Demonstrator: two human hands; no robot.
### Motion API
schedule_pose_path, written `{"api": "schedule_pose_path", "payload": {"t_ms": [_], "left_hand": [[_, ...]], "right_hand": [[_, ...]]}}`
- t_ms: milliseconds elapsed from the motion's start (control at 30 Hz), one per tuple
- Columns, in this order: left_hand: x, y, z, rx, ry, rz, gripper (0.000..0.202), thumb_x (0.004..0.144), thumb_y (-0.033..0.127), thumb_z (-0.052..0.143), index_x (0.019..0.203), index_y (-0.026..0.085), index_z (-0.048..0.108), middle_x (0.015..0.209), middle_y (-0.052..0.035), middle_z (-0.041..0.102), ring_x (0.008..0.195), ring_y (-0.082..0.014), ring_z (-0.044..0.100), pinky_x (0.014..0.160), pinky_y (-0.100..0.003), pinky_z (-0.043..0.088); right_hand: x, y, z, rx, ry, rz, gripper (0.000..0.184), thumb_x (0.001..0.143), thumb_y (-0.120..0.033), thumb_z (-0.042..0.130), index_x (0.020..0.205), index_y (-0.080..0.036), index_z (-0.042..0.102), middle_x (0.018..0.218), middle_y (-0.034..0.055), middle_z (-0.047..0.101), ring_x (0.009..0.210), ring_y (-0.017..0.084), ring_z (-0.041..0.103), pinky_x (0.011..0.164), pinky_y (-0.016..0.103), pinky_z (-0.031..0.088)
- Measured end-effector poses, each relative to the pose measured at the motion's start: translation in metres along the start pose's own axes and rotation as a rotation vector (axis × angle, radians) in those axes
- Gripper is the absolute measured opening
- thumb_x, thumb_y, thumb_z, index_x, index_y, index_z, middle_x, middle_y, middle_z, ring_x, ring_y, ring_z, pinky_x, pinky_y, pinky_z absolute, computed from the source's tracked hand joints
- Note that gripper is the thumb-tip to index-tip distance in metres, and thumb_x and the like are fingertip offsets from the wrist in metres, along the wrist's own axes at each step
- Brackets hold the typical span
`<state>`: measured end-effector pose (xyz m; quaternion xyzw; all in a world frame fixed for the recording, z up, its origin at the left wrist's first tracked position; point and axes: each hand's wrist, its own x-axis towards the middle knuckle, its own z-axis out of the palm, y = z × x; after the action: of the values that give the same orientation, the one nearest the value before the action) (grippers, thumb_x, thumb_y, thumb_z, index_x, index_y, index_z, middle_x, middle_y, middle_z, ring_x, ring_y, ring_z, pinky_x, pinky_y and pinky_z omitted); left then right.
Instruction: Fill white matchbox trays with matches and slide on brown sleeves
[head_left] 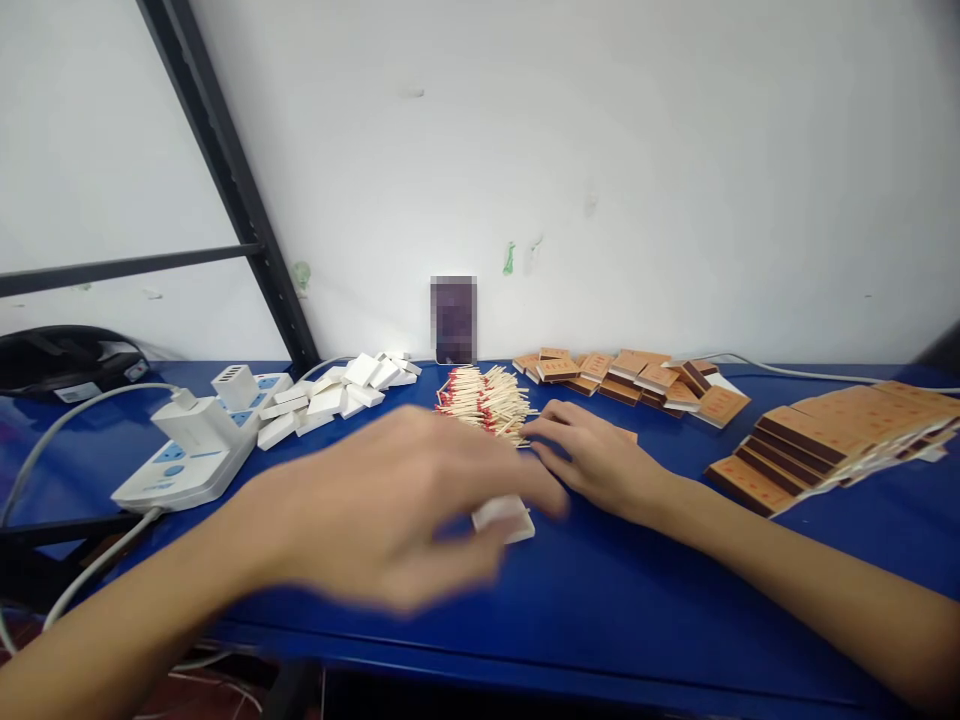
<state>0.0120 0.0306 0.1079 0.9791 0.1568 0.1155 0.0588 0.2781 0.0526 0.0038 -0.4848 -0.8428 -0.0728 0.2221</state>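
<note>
My left hand (pixel 397 500) is smeared by motion above the blue table (pixel 675 580), just left of a white inner matchbox tray (pixel 506 518) that lies on the table; I cannot make out its fingers. My right hand (pixel 592 455) rests palm down with fingers stretched toward a heap of red-tipped matches (pixel 484 398), its fingertips at the heap's near edge. Nothing shows in the right hand.
A pile of white inner trays (pixel 337 395) lies at the back left beside a white power strip (pixel 199 445) with cables. Orange-brown matchbox sleeves (pixel 637 378) are scattered at the back right, and more lie in rows (pixel 825 435) at the far right. A phone (pixel 453 320) leans on the wall.
</note>
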Motion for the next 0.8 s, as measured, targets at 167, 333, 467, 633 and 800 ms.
{"api": "schedule_pose_path", "payload": {"t_ms": [167, 333, 467, 633, 800], "left_hand": [[0.040, -0.074, 0.022, 0.098, -0.135, -0.101, 0.014, 0.085, 0.021, 0.050, 0.084, 0.019, 0.064, 0.071, 0.0008, 0.064, 0.061, -0.0127, 0.055, 0.060, -0.026, 0.037], [0.027, -0.089, 0.048, 0.190, -0.147, -0.162, 0.015, 0.089, 0.025, 0.048, 0.085, 0.020, 0.061, 0.070, -0.0011, 0.063, 0.061, -0.0150, 0.055, 0.057, -0.028, 0.032], [0.018, -0.089, 0.056, 0.273, -0.158, -0.211, 0.016, 0.094, 0.029, 0.045, 0.097, 0.020, 0.058, 0.074, -0.0026, 0.064, 0.064, -0.0179, 0.058, 0.056, -0.028, 0.031], [0.016, -0.099, 0.060, 0.302, -0.170, -0.218, 0.019, 0.098, 0.031, 0.042, 0.094, 0.021, 0.057, 0.072, -0.0019, 0.062, 0.064, -0.0182, 0.059, 0.055, -0.028, 0.029], [0.015, -0.099, 0.058, 0.281, -0.152, -0.207, 0.017, 0.097, 0.034, 0.046, 0.096, 0.020, 0.056, 0.072, -0.0015, 0.062, 0.065, -0.0180, 0.058, 0.056, -0.028, 0.030]], "right_hand": [[0.007, 0.002, 0.004, -0.118, -0.074, -0.042, 0.022, 0.098, -0.019, 0.043, 0.098, -0.017, 0.065, 0.094, 0.0088, 0.057, 0.084, 0.021, 0.055, 0.075, 0.035, 0.046], [0.008, 0.000, 0.003, -0.187, -0.079, -0.069, 0.022, 0.098, -0.019, 0.040, 0.093, -0.017, 0.061, 0.095, 0.0098, 0.059, 0.080, 0.021, 0.055, 0.072, 0.035, 0.045], [0.007, 0.001, 0.006, -0.234, -0.095, -0.084, 0.024, 0.099, -0.018, 0.036, 0.090, -0.015, 0.058, 0.093, 0.0101, 0.059, 0.078, 0.021, 0.054, 0.071, 0.035, 0.043], [0.003, 0.001, 0.006, -0.246, -0.104, -0.080, 0.025, 0.101, -0.021, 0.033, 0.089, -0.016, 0.055, 0.091, 0.0086, 0.059, 0.077, 0.021, 0.052, 0.071, 0.035, 0.041], [0.000, -0.001, -0.001, -0.197, -0.080, -0.073, 0.022, 0.100, -0.020, 0.034, 0.090, -0.017, 0.053, 0.090, 0.0081, 0.058, 0.077, 0.020, 0.052, 0.070, 0.034, 0.039]]}}
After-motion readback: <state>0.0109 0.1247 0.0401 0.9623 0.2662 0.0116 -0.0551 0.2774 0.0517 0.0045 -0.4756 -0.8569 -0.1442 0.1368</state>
